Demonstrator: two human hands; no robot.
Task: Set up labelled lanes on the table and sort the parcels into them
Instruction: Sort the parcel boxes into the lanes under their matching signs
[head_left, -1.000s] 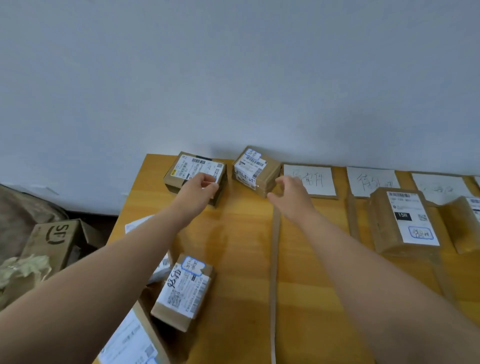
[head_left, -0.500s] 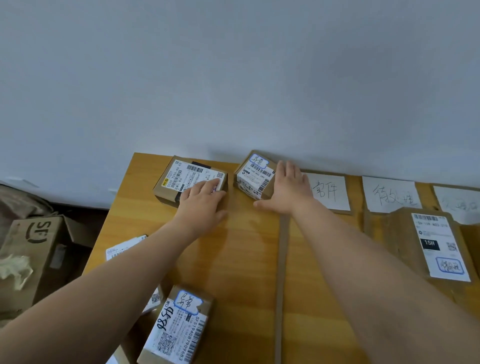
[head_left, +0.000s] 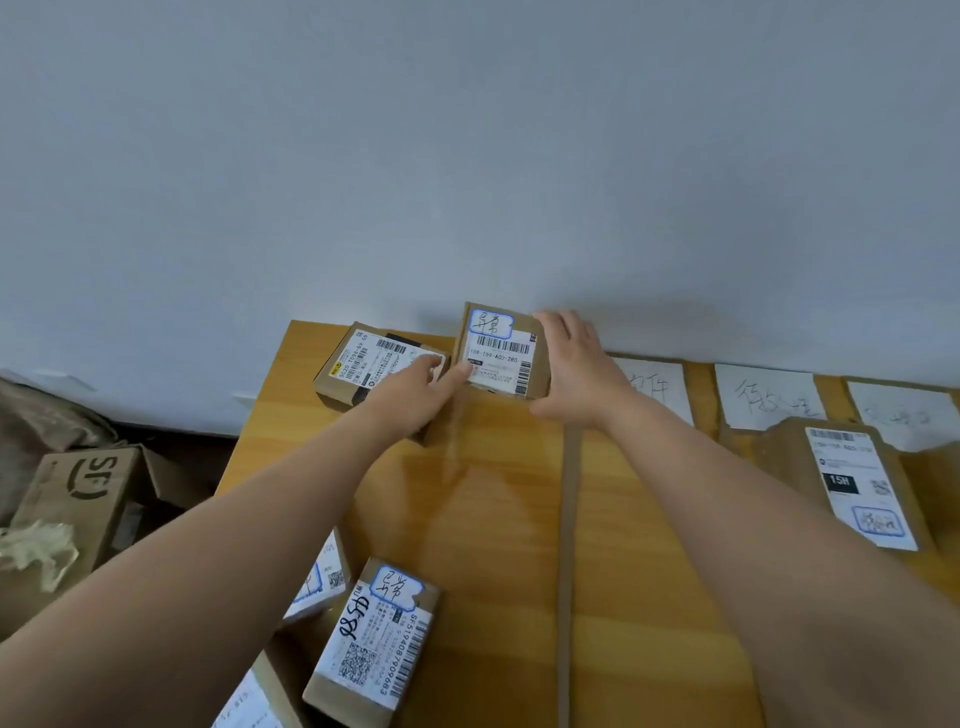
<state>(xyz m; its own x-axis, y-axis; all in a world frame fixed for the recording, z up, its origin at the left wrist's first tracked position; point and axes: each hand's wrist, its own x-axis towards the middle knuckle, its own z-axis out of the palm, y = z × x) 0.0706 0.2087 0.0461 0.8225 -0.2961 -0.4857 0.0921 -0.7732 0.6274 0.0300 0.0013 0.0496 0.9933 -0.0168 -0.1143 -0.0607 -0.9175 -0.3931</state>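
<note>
— What is held in the cardboard box (head_left: 83, 499) on the floor?
— Crumpled wrapping (head_left: 36, 551) is seen at its opening; more cannot be told.
— And the surface?
— A wooden table (head_left: 493, 519) is set against a pale wall (head_left: 467, 156) and divided by a tape strip (head_left: 569, 545). Paper labels (head_left: 769, 395) are laid along the far edge.
— The hands?
— The tilted parcel (head_left: 501, 351), left of the strip by the wall, is gripped along its right edge by the right hand (head_left: 571, 374). Its lower corner is touched by extended fingers of the left hand (head_left: 410, 395).
</note>
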